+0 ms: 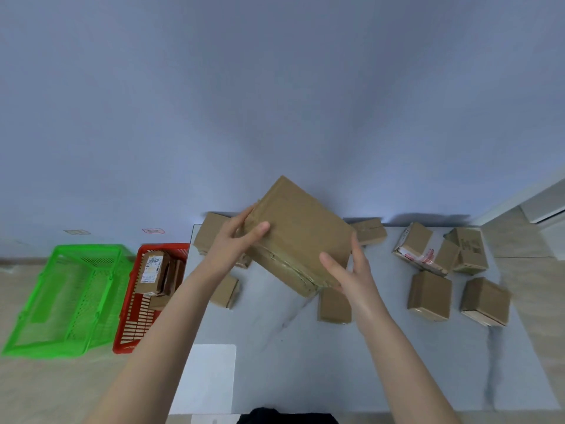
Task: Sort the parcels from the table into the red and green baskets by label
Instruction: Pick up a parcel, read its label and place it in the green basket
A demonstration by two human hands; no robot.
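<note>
Cardboard parcel is clasped at opposite edges by your left hand and right hand, tilted above the table. Smaller boxes lie around beneath. Left of the table, red basket holds a labelled box, beside green basket.

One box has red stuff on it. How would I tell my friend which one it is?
Start at the grey table, and look right of the big parcel held up by the left hand and right hand. Near the table's far edge sits the taped box, with brown boxes beside it. It alone has white tape with red print.
</note>
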